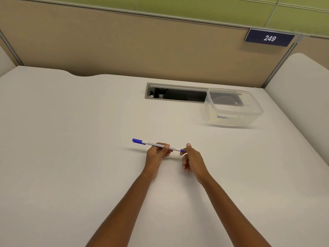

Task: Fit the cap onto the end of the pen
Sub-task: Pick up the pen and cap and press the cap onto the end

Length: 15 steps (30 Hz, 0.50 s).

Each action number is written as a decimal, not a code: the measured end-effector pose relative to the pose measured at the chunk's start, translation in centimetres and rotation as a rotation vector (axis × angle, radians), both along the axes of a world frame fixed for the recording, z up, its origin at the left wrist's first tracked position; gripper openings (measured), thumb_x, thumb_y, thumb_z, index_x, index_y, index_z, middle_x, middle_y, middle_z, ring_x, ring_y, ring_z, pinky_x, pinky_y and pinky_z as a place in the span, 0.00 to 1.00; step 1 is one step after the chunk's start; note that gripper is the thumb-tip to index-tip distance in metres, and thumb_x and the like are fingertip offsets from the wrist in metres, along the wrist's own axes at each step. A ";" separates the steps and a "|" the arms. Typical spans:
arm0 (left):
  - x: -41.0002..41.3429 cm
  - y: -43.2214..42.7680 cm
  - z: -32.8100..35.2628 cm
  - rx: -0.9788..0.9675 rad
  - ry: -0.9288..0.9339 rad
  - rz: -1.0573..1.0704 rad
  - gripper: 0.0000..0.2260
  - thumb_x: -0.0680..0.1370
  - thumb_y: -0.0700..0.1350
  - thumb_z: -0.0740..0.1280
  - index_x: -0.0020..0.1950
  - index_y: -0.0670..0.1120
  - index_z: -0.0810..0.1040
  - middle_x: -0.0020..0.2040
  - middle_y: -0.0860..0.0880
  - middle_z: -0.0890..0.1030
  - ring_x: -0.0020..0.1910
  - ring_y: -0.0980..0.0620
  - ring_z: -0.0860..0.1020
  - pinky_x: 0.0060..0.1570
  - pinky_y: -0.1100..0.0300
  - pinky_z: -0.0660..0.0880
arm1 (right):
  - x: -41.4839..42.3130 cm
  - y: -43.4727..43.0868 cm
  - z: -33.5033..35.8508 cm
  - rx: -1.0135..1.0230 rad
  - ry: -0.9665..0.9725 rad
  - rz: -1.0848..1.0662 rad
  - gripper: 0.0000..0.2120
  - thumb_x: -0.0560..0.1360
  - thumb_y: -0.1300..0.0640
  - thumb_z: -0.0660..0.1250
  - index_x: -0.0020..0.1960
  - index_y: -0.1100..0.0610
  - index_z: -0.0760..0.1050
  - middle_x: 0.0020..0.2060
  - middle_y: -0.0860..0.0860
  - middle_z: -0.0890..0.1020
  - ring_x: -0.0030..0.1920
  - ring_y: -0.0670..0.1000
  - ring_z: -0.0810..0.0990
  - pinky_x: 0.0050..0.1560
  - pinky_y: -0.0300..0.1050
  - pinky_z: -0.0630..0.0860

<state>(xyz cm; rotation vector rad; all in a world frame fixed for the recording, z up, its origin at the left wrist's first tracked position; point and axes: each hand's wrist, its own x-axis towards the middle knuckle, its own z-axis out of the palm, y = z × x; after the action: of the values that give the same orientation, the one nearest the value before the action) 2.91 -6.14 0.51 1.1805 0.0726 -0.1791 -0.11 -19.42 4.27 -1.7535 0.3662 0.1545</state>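
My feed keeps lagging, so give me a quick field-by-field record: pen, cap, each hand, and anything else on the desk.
pen: white barrel, held level above the desk
cap: blue, seated on the pen's left end
left hand: gripping the barrel mid-length
right hand: fingertips at the pen's blue right tip
container: clear plastic, lidded, far right
desk opening: cable slot beside the container

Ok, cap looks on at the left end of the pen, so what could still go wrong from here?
The blue cap on the white pen may not be pushed fully home; its seam is too small to judge. Only the left hand grips the barrel, above the white desk, so a loosened grip could drop it. The right hand sits at the blue end plug and might nudge it.
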 end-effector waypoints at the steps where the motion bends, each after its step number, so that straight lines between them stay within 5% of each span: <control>1: 0.0 0.0 0.0 -0.001 0.002 0.005 0.07 0.77 0.35 0.61 0.41 0.43 0.76 0.30 0.55 0.83 0.33 0.61 0.80 0.37 0.70 0.76 | -0.1 -0.2 -0.3 -0.029 -0.034 -0.008 0.20 0.81 0.50 0.50 0.38 0.56 0.72 0.20 0.47 0.71 0.19 0.42 0.70 0.21 0.32 0.65; 9: -0.2 0.0 0.1 -0.012 0.001 -0.001 0.07 0.77 0.35 0.61 0.41 0.43 0.75 0.29 0.55 0.83 0.33 0.61 0.80 0.38 0.69 0.76 | -1.2 -0.9 -1.0 -0.294 -0.263 0.120 0.10 0.78 0.54 0.58 0.40 0.43 0.69 0.26 0.45 0.75 0.25 0.42 0.71 0.27 0.30 0.66; 15: -0.2 0.0 0.1 -0.004 0.006 0.000 0.07 0.77 0.35 0.61 0.41 0.43 0.76 0.32 0.53 0.82 0.35 0.59 0.80 0.39 0.68 0.76 | -0.9 -0.8 -1.2 -0.367 -0.245 0.153 0.13 0.78 0.56 0.56 0.35 0.49 0.66 0.24 0.48 0.72 0.25 0.46 0.69 0.31 0.42 0.66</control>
<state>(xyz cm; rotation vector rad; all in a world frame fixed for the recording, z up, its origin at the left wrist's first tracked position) 2.70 -6.15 0.65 1.1757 0.0773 -0.1823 -0.97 -20.24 3.11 -2.1369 0.0825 -0.0215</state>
